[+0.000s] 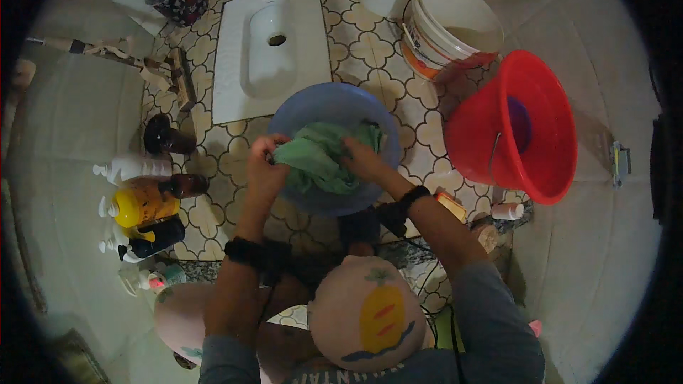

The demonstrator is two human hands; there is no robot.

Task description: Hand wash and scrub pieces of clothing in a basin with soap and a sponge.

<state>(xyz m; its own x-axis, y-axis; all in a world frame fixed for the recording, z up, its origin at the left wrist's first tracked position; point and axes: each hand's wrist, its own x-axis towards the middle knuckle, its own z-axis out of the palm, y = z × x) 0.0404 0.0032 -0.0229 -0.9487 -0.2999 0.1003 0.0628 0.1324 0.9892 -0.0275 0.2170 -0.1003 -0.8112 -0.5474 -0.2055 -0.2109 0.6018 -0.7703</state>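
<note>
Below, a squat pan (274, 50) sits in the patterned floor (370, 50), with a red bucket (526, 128) at right. Nearer, a blue basin (313, 110) holds a green cloth (316, 160); left hand (265, 169) and right hand (363, 160) each clench it.

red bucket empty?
No: the red bucket holds a purple scoop-like thing, seen inside it right of the blue basin.
</note>
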